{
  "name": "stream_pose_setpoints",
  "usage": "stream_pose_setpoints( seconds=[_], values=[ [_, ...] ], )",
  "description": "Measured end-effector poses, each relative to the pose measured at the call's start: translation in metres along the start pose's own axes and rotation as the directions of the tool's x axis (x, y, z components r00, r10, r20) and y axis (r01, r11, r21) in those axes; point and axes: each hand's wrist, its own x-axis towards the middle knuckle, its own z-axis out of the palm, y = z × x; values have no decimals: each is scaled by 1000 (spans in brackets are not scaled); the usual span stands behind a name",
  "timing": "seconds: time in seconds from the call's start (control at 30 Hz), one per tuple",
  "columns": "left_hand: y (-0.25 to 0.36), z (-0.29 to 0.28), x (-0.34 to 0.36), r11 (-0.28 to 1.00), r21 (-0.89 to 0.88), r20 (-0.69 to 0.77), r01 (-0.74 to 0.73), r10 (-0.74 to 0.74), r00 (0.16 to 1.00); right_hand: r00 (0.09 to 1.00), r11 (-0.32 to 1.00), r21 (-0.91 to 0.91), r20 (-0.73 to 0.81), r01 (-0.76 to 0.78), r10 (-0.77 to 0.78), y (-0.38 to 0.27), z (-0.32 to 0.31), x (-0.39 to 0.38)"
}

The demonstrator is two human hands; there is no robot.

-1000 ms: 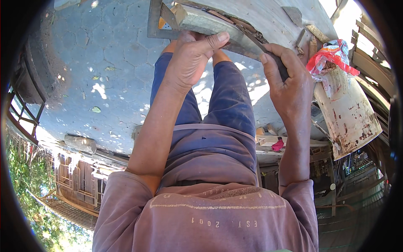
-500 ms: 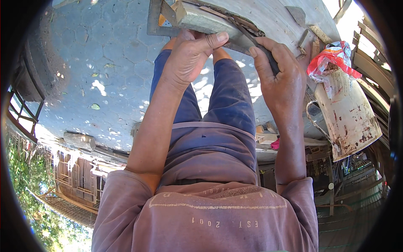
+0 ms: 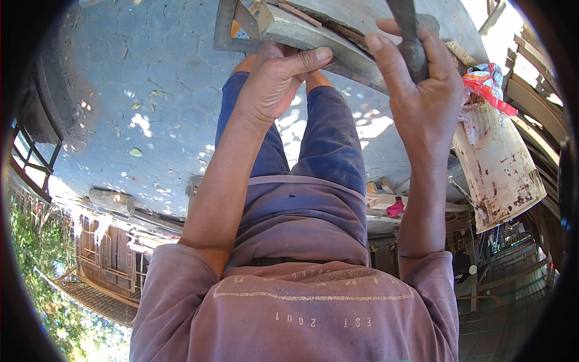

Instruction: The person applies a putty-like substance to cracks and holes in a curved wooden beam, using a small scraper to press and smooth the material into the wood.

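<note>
- Your right hand (image 3: 425, 81) has its grip closed around a dark tool (image 3: 412, 51), thumb on one side, fingers wrapping the other.
- That tool's long axis runs from about six o'clock in your palm up to just shy of twelve; its far end leaves the view, so its tip cannot be told.
- Your left hand (image 3: 271, 84) has its grip clamped on the near edge of the wooden block (image 3: 304, 35): thumb along that edge toward two o'clock, fingers mostly hidden underneath.
- The block lies at about one o'clock from your left palm, and between nine and ten from your right one.
- Its long axis slants from ten o'clock down to four, so it crosses the line of the tool rather than running with it.
- Your left hand is nearer, touching the block; your right is just beside the four o'clock end, and you cannot tell here whether its thumb meets the wood.
- A thin wooden strip (image 3: 300, 14) lies along the block's far side, with the grey counter (image 3: 347, 8) beyond it toward one o'clock.
- Past your right hand, a red and white wrapper (image 3: 485, 90) sits near three o'clock, and a stained pale container (image 3: 500, 166) between four and five.
</note>
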Motion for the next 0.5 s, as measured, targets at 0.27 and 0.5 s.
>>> stream_pose_setpoints(
  seconds=[0.27,0.5],
  values=[
    [0,-3,-3,995,-101,-7,12,-12,1000,956,956,-65,90,285,-279,-34,31,15],
    [2,1,-4,995,-94,-11,-20,19,1000,976,984,-122,188,131,-107,-32,35,17]
  ],
)
